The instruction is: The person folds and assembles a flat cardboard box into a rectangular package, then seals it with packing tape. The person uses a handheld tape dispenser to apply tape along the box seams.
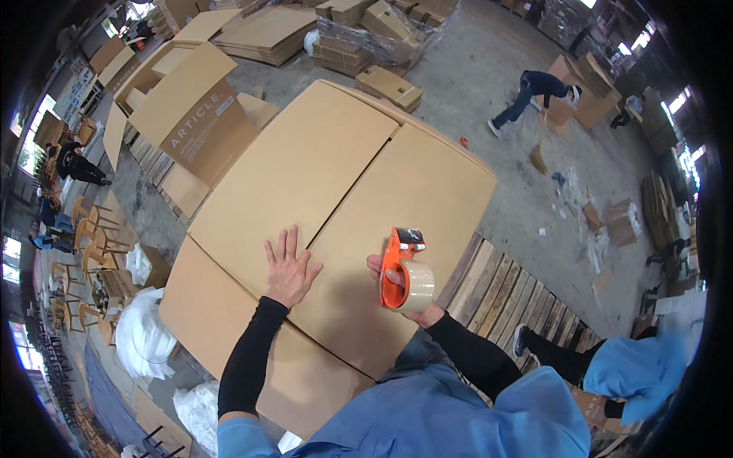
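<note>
A large cardboard box (305, 160) lies in front of me with its flaps folded over, and a dark gap runs between them. My left hand (289, 271) rests flat on the left flap beside that gap, fingers spread. Over the right flap, my right hand (424, 313) grips an orange tape dispenser (392, 263) loaded with a wide roll of clear packing tape (421, 287). The fingers wrap round the dispenser, and part of the hand is hidden behind it. No strip of tape shows on the gap.
An open printed carton (202, 126) stands to the far left. A wooden pallet (504, 298) lies at right, near a co-worker in a blue shirt (630, 378). Another person (534, 95) bends over cardboard farther off. White foam wrap (145, 332) and wooden chairs (95, 244) are at left.
</note>
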Demonstrator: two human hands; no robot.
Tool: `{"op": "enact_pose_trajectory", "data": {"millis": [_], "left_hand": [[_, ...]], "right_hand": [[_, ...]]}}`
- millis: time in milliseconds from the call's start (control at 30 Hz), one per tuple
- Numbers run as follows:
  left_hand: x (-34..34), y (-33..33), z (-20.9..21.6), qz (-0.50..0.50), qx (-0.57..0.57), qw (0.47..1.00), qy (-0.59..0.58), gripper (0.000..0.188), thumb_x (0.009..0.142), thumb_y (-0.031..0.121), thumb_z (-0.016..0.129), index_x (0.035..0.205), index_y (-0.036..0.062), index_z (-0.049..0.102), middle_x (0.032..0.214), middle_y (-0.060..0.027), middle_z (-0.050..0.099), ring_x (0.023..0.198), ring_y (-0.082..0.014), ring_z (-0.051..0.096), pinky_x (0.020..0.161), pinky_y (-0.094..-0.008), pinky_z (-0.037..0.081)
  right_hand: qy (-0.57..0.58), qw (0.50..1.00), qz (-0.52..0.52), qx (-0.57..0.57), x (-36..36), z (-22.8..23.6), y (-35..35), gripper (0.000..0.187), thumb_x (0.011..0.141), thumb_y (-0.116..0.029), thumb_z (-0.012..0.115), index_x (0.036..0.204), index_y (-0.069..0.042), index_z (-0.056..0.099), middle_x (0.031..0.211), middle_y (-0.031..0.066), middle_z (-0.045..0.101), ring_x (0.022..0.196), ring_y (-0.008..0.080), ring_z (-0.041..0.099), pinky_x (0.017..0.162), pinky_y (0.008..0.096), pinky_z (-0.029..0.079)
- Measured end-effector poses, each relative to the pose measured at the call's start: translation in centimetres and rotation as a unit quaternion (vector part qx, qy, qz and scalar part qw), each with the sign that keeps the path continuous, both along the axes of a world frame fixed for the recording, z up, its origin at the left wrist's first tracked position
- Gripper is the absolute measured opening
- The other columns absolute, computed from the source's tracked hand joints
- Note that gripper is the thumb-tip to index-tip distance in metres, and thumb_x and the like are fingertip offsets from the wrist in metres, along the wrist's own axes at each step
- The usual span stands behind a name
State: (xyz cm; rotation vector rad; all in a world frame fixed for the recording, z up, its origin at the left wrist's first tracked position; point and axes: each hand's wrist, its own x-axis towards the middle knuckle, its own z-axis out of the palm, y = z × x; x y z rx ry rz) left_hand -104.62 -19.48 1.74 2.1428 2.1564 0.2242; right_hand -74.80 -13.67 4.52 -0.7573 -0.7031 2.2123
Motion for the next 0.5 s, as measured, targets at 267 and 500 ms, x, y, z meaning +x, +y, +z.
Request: {"op": "enact_pose_trajectory", "data": {"millis": [267, 500], "left_hand": [[1.7, 0.2, -0.4, 0.063, -0.009, 0.998, 0.012, 0.057, 0.104, 0.053, 0.053, 0.108, -0.0040, 0.060, 0.172, -0.0299, 0.009, 0.159, -0.0505, 0.007, 0.123, -0.0719, 0.006], [4.8, 1.9, -0.1, 0.165, -0.020, 0.986, -0.020, 0.056, 0.101, 0.051, 0.059, 0.105, -0.0050, 0.057, 0.172, -0.0310, 0.008, 0.158, -0.0528, 0.008, 0.125, -0.0671, 0.006]], "right_hand": [[0.025, 0.979, -0.173, 0.109, 10.4, 2.1, 11.6, 0.052, 0.096, -0.028, 0.077, 0.136, -0.001, 0.057, 0.125, 0.0130, 0.066, 0.111, 0.0244, 0.066, 0.103, 0.0401, 0.054], [-0.051, 0.942, -0.311, -0.112, 27.9, -12.4, 28.6, 0.040, 0.096, -0.025, 0.076, 0.129, -0.011, 0.057, 0.113, 0.0067, 0.066, 0.103, 0.0242, 0.065, 0.099, 0.0431, 0.054]]}}
